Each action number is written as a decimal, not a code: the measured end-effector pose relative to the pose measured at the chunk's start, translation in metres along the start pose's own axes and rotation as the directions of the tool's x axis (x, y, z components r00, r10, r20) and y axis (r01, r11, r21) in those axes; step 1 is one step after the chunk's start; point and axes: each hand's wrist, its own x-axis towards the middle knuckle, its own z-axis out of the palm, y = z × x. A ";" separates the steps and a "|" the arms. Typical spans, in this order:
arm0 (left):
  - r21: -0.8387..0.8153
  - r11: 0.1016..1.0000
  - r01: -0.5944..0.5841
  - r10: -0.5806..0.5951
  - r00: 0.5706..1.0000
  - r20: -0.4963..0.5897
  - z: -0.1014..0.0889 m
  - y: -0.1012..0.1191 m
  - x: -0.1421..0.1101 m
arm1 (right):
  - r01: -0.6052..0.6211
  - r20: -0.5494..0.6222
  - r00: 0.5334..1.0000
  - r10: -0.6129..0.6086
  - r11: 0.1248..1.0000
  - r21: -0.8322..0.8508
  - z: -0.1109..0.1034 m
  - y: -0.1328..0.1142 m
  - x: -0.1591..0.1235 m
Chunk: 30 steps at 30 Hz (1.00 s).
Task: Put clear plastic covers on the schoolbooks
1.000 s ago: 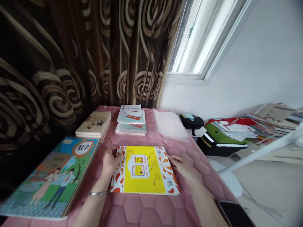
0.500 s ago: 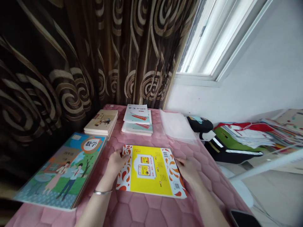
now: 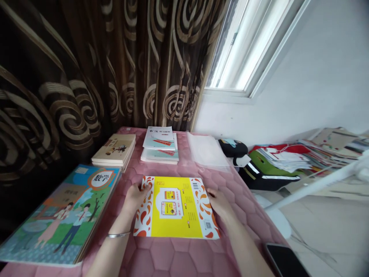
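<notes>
A yellow book (image 3: 175,227) with white side bands and orange drop shapes lies flat on the pink quilted tabletop (image 3: 173,256). My left hand (image 3: 135,200) grips its left edge, thumb on the cover and fingers curled underneath. At the opposite edge, my right hand (image 3: 219,203) is closed on the book, its fingertips partly hidden. To the left is a stack topped by a blue-green textbook (image 3: 63,215). Behind it sits a stack of beige books (image 3: 113,149), and beside those a pile of white and teal booklets (image 3: 160,144).
Clear plastic sheets (image 3: 209,152) lie at the back right. A dark phone (image 3: 285,259) rests at the near right edge. Beyond the table are a black and green bag (image 3: 268,171), piled papers (image 3: 334,144) and a white stand (image 3: 314,188). A brown curtain (image 3: 129,57) hangs behind.
The view has turned slightly right, so everything appears shifted left. Both hands keep hold of the yellow book, which lies about the same on the table.
</notes>
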 end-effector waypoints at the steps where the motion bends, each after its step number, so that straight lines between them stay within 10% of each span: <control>1: 0.019 1.000 -0.004 0.005 1.000 -0.018 0.001 -0.001 0.000 | 0.001 -0.005 1.000 -0.001 1.000 -0.002 0.000 -0.001 -0.001; 30: -0.022 1.000 -0.006 0.003 0.987 -0.159 0.005 -0.004 -0.003 | -0.063 0.009 0.998 0.063 0.960 0.271 0.000 0.018 0.013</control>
